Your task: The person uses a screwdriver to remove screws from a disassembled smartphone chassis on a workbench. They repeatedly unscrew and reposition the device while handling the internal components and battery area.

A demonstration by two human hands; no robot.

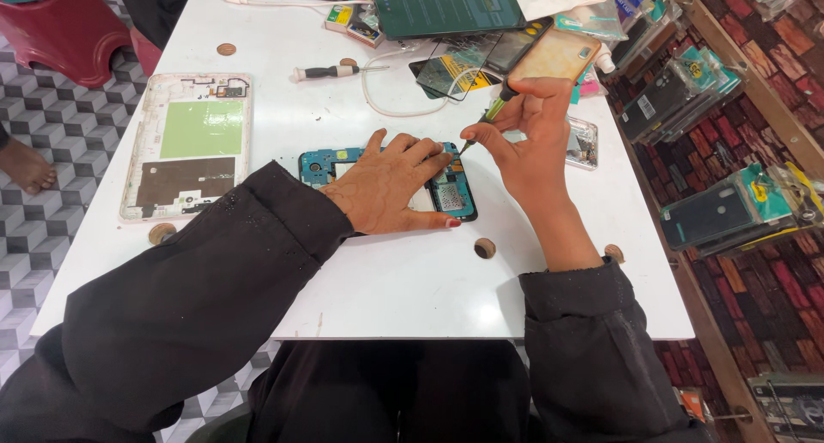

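Left hand [390,181] pressing flat, fingers spread, on opened blue-framed phone [453,190], pinning it to white desk [412,280]. Right hand [528,138] pinching green-handled screwdriver [491,114], tip angling down at phone edge just beside left fingertips. Spare black-handled screwdriver [330,71] lying beyond left hand. Green-and-black packaged phone covers [730,209] hanging right of right hand.

I wear a loose black garment with long sleeves reaching my wrists, the left sleeve [215,280] has small pale specks near the cuff, and one nail of my left hand [390,185] is painted red.
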